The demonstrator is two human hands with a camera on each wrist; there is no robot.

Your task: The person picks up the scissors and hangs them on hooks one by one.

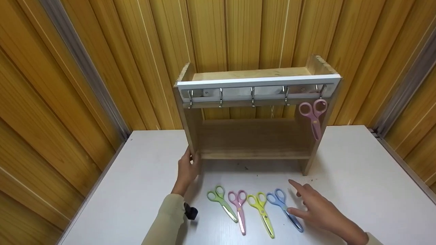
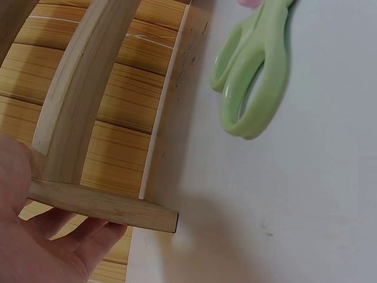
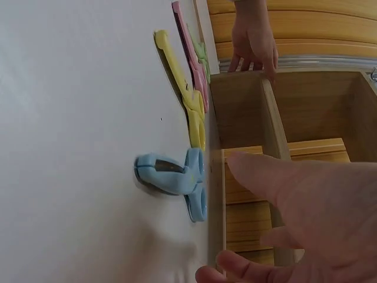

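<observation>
At the lower left upright of the wooden rack (image 1: 255, 137), my left hand (image 1: 186, 170) grips the side board, with fingers behind it in the left wrist view. My right hand (image 1: 316, 207) hovers with spread fingers just right of the blue scissors (image 1: 284, 207), holding nothing. To their left, in a row on the table, lie yellow scissors (image 1: 263, 212), pink scissors (image 1: 239, 211) and green scissors (image 1: 223, 203), handles toward the rack. A mauve pair of scissors (image 1: 315, 124) hangs by one handle loop from the rightmost hook.
A white rail (image 1: 238, 82) with several metal hooks (image 1: 252, 97) runs across the rack's upper front. The rack stands on a white table (image 1: 153, 153) near the wood-panelled wall (image 1: 242, 34). Further panelled walls flank the table on both sides.
</observation>
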